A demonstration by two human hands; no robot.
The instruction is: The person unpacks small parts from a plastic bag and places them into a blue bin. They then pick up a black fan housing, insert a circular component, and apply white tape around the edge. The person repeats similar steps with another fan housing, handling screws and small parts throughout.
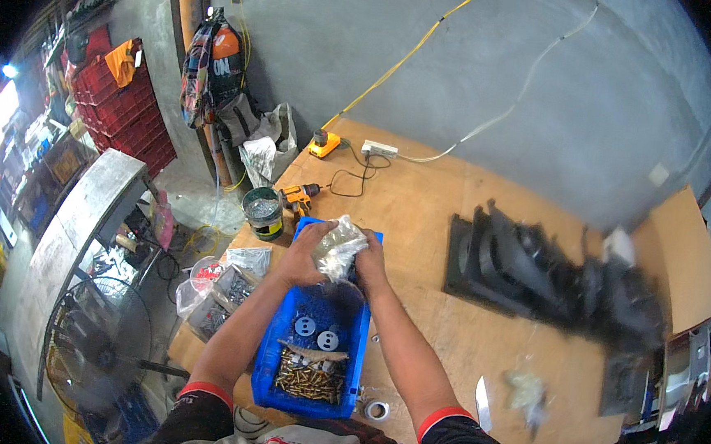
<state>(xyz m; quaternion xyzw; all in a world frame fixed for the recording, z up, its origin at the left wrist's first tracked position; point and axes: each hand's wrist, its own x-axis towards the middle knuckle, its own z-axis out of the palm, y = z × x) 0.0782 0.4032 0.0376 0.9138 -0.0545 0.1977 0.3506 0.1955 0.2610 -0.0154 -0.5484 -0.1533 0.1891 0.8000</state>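
Over the blue bin (267,364) at centre frame, keep the clear plastic bag (339,246) of small parts pinched shut-fisted in left hand (308,252) and right hand (369,260), tearing low above the 2 grey discs (316,332) and brass screws (307,381).

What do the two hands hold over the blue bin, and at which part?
Both hands, left hand and right hand, hold one clear plastic bag above the blue bin, each gripping one side of its crumpled body.
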